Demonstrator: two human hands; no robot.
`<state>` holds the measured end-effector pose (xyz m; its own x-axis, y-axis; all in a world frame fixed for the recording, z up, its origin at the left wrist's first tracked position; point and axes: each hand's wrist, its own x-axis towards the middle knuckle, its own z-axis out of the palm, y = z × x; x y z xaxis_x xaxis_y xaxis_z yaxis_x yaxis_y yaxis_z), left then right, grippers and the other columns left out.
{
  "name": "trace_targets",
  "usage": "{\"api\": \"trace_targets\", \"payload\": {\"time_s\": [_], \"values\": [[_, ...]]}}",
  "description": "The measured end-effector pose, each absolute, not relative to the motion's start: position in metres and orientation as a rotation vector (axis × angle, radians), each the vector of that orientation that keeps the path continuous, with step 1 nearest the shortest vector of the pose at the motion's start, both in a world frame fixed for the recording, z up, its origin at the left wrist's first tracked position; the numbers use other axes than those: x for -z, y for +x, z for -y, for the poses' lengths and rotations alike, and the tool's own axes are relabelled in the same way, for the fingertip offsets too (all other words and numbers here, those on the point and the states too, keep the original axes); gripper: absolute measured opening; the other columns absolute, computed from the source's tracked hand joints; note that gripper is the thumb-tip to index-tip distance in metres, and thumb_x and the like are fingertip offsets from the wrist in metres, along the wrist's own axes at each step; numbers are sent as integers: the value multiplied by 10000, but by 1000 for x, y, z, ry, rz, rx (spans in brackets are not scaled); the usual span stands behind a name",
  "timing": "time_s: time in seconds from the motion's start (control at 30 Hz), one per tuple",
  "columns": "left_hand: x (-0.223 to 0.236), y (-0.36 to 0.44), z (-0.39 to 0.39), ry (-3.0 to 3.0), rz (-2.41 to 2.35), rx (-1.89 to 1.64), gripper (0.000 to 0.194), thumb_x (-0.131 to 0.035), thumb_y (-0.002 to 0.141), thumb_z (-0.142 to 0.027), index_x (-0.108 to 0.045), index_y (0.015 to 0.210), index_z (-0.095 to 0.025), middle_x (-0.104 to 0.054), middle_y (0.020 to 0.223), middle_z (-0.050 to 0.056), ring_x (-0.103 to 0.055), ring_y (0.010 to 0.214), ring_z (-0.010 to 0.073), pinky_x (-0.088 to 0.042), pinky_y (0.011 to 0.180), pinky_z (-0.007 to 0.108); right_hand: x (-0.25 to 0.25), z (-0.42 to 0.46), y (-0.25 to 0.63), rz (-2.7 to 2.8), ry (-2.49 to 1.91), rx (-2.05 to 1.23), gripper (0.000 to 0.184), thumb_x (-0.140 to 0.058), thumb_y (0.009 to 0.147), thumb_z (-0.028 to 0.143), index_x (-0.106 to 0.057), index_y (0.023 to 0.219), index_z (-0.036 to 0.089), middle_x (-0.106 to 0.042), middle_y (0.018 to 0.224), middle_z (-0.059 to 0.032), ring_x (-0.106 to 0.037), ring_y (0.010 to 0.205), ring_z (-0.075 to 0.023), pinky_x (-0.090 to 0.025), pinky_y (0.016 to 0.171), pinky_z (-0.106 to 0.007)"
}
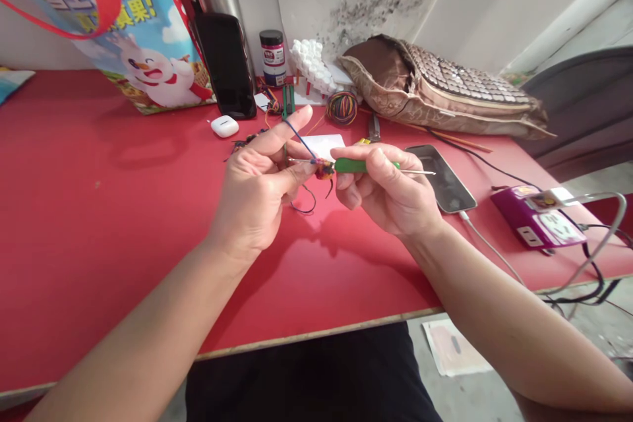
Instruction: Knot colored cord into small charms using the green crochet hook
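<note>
My left hand (264,188) pinches a small multicoloured crochet piece (324,169) between thumb and fingers. A dark blue yarn strand (302,137) runs from the raised left index finger down to the piece. Closed around a green-handled crochet hook (352,165), my right hand (390,184) holds it level, its thin metal shaft reaching through or behind the piece; I cannot tell which. Another thin metal end sticks out to the right of the handle. A loose dark yarn end (330,188) hangs below the piece.
Behind my hands are a ball of multicoloured yarn (341,108), a white earbud case (224,126), an upright phone (225,66), a jar (273,58) and a cushion (445,86). Rightward lie another phone (445,178) and a purple power strip (534,217) with cables. A printed bag (143,33) stands left.
</note>
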<state>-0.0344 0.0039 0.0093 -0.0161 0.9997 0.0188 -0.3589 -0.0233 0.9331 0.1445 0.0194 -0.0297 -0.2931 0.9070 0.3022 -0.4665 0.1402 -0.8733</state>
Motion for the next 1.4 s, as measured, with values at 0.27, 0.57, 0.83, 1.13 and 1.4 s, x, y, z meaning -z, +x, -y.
{"api": "trace_targets", "payload": {"time_s": [0.27,0.57,0.83,1.13,1.4], "values": [[-2,-36,-8,869,-959,-1404,372,-860,709,-25,-880,1011,-241,-703,771,-4,-501,615,94,-258,476,254,31,-20,132,1041,-611,-1481,299,-932,857,518,-898,1007,262,-742,758,15,-581,573,-82,-534,556,-249],[-2,-35,-8,868,-995,-1372,382,-898,693,-35,-890,1015,-240,-703,812,-7,-510,609,73,-241,453,229,29,-24,135,996,-608,-1539,314,-974,813,495,-856,957,242,-744,727,31,-577,531,-73,-516,527,-232],[-1,-36,-10,892,-938,-1410,414,-947,655,-48,-877,1007,-255,-737,751,-32,-660,717,128,-523,656,272,28,-20,136,1016,-596,-1570,314,-960,824,503,-835,907,227,-749,719,21,-570,528,-85,-511,525,-248],[-1,-31,-2,870,-936,-1438,622,-989,678,-114,-840,1243,-327,-755,757,-64,-622,659,122,-447,570,289,26,-16,131,987,-522,-1476,265,-901,903,486,-839,964,236,-763,753,25,-599,552,-73,-545,564,-229],[-4,-32,-2,872,-961,-1419,681,-909,755,-75,-776,1381,-309,-841,927,-4,-738,818,188,-512,635,307,29,-16,128,969,-604,-1475,286,-897,894,518,-823,955,248,-730,762,28,-581,569,-81,-541,570,-247]]}}
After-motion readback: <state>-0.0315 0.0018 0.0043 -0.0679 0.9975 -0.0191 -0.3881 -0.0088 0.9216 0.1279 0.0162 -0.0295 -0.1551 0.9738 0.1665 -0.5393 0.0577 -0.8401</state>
